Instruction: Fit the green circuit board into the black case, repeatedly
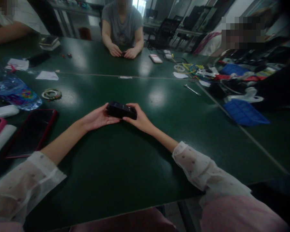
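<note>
Between my two hands is a small black box-shaped object [120, 110], held just over the green table [116, 167]; its exact kind does not show. My left hand [99, 117] supports its left end, palm up, with the fingers underneath. At the right end, my right hand [139, 119] grips it, thumb at the near side and fingers over the far side. Both hands are closed on the same object. Its underside is hidden by the left fingers.
Left are a phone [32, 132], a white case [5, 111], a water bottle [14, 90] and bracelets [51, 94]. A wrench [192, 90], blue tray [245, 112] and tangled cables [190, 68] lie right. Across the table sits a person [122, 24], with others at both sides.
</note>
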`<state>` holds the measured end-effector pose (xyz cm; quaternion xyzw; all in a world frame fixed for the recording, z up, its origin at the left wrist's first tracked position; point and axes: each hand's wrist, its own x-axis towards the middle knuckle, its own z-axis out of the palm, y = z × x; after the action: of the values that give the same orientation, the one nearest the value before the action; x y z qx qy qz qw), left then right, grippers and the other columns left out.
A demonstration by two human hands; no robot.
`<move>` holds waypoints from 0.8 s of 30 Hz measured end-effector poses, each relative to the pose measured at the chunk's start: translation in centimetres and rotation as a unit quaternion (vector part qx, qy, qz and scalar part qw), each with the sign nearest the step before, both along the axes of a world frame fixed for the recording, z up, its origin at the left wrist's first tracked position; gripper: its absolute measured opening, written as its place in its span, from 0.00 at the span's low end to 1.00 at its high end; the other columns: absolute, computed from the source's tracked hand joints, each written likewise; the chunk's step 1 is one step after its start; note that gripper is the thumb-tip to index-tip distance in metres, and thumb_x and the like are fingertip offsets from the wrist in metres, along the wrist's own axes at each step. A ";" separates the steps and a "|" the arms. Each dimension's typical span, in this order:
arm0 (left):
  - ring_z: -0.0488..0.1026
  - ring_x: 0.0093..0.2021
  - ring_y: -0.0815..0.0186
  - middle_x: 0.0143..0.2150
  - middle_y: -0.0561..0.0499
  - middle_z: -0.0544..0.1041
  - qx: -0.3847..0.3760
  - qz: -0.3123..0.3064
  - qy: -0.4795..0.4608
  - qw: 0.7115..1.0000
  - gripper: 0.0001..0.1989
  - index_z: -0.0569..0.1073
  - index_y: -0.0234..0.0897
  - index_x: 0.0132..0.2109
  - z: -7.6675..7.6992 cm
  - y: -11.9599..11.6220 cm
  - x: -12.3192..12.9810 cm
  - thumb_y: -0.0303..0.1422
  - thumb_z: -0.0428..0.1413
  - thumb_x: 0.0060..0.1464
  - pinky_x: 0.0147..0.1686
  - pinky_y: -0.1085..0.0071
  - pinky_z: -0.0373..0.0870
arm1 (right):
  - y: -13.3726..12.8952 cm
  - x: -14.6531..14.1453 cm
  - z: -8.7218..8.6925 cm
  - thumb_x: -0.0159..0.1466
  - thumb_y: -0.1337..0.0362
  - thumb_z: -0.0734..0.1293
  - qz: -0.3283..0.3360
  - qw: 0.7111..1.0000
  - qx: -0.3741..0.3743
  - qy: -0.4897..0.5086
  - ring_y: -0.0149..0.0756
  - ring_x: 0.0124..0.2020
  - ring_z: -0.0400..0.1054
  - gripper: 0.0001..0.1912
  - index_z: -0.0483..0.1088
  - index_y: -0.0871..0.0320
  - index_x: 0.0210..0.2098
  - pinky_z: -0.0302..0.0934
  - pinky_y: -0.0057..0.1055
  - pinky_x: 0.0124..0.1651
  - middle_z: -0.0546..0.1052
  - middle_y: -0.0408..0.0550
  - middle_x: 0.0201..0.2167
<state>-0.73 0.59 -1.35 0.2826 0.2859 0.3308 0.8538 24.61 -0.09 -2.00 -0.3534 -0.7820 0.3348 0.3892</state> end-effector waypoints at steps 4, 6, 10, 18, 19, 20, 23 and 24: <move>0.79 0.55 0.53 0.56 0.36 0.78 0.003 0.010 0.014 1.000 0.28 0.56 0.34 0.71 0.3 -0.2 0.1 0.43 0.45 0.71 0.64 0.53 0.66 | 0.0 0.0 0.0 0.61 0.52 0.73 -0.006 1.000 -0.001 0.002 0.49 0.59 0.69 0.30 0.62 0.53 0.58 0.62 0.50 0.63 0.73 0.54 0.57; 0.79 0.55 0.53 0.55 0.36 0.78 0.003 0.017 0.021 1.000 0.28 0.56 0.33 0.71 0.5 -0.3 0.2 0.42 0.45 0.71 0.64 0.53 0.66 | 0.1 0.0 0.0 0.61 0.53 0.74 -0.009 1.000 0.003 0.004 0.49 0.58 0.69 0.29 0.63 0.53 0.58 0.63 0.49 0.62 0.73 0.54 0.56; 0.78 0.56 0.53 0.57 0.36 0.78 0.006 0.014 0.023 1.000 0.28 0.56 0.35 0.72 0.5 -0.4 0.2 0.42 0.45 0.71 0.65 0.53 0.65 | 0.1 0.1 -0.1 0.61 0.54 0.74 -0.012 1.000 0.006 0.005 0.49 0.58 0.70 0.30 0.63 0.53 0.58 0.64 0.50 0.61 0.74 0.55 0.56; 0.77 0.58 0.52 0.58 0.36 0.77 0.010 0.016 0.032 0.999 0.29 0.55 0.35 0.72 0.6 -0.4 0.4 0.43 0.44 0.71 0.67 0.53 0.62 | 0.2 0.0 -0.3 0.61 0.56 0.74 -0.022 1.000 0.006 0.000 0.48 0.58 0.70 0.30 0.63 0.53 0.58 0.64 0.50 0.62 0.74 0.54 0.56; 0.77 0.58 0.53 0.58 0.36 0.77 0.010 0.015 0.029 0.999 0.29 0.55 0.34 0.72 0.6 -0.5 0.5 0.43 0.43 0.71 0.67 0.53 0.61 | 0.3 0.0 -0.4 0.61 0.56 0.74 -0.023 1.000 0.007 0.001 0.48 0.58 0.70 0.30 0.63 0.53 0.58 0.64 0.50 0.62 0.74 0.54 0.56; 0.77 0.58 0.53 0.58 0.36 0.77 0.010 0.013 0.024 1.000 0.29 0.55 0.34 0.72 0.7 -0.5 0.5 0.43 0.43 0.71 0.67 0.53 0.61 | 0.3 0.0 -0.4 0.61 0.56 0.74 -0.024 1.000 0.008 0.003 0.48 0.58 0.70 0.30 0.63 0.53 0.58 0.64 0.50 0.62 0.74 0.54 0.56; 0.77 0.57 0.54 0.58 0.36 0.78 0.008 0.008 0.015 1.000 0.29 0.55 0.33 0.72 0.7 -0.5 0.5 0.43 0.43 0.72 0.67 0.53 0.61 | 0.3 0.0 -0.5 0.61 0.56 0.74 -0.020 1.000 0.011 0.008 0.48 0.58 0.70 0.30 0.63 0.54 0.58 0.64 0.49 0.62 0.74 0.55 0.56; 0.77 0.57 0.54 0.58 0.36 0.78 0.007 0.005 0.013 1.000 0.29 0.55 0.33 0.72 0.6 -0.4 0.5 0.43 0.43 0.72 0.67 0.53 0.61 | 0.3 0.0 -0.5 0.61 0.56 0.74 -0.021 1.000 0.012 0.008 0.48 0.58 0.70 0.29 0.63 0.54 0.58 0.64 0.49 0.62 0.74 0.55 0.56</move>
<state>-0.25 0.15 -0.71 0.2918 0.2963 0.3337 0.8460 24.61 0.24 -2.49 -0.3623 -0.7754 0.3203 0.4062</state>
